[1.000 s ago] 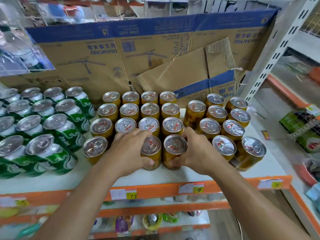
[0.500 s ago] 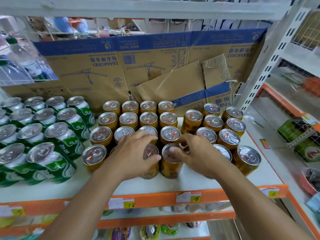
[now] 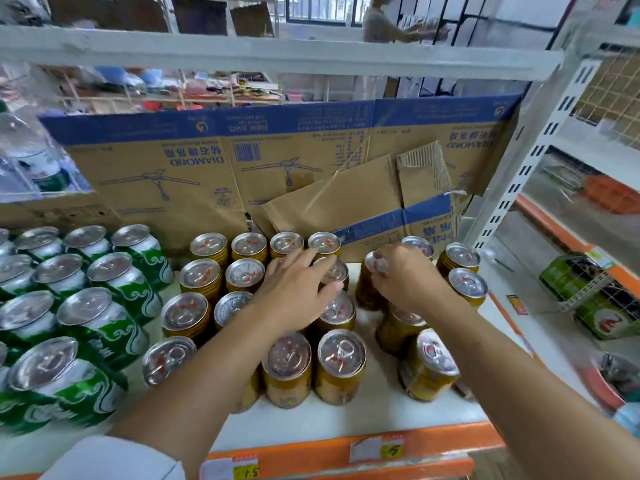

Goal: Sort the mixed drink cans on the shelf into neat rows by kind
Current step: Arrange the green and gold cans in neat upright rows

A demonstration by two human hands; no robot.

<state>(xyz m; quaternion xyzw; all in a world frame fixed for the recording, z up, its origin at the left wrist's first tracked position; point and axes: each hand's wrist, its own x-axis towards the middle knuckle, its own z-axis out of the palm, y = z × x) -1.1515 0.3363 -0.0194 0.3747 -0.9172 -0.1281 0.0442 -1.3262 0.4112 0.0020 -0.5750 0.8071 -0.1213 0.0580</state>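
Note:
Several gold cans (image 3: 341, 365) with silver tops stand in rows on the white shelf (image 3: 374, 410). A looser group of them stands at the right (image 3: 429, 368). Green cans (image 3: 100, 323) fill the left side in rows. My left hand (image 3: 298, 292) lies with straight fingers over the tops of the middle gold cans, reaching toward the back row. My right hand (image 3: 405, 278) curls its fingers round the top of one gold can (image 3: 363, 289) in the gap between the two gold groups. That can's lid is mostly hidden by my fingers.
Flattened cardboard (image 3: 242, 174) lines the back of the shelf, with a bent piece (image 3: 346, 206) leaning behind the gold cans. A white slotted upright (image 3: 526, 168) bounds the right side. The shelf's orange front edge (image 3: 433, 441) carries price tags. Another shelf board (image 3: 277, 53) runs overhead.
Both hands left the front-row gold cans and reached farther back. My right hand now grips a can toward the rear right; my left hand flattened over the middle cans. The view tilted upward.

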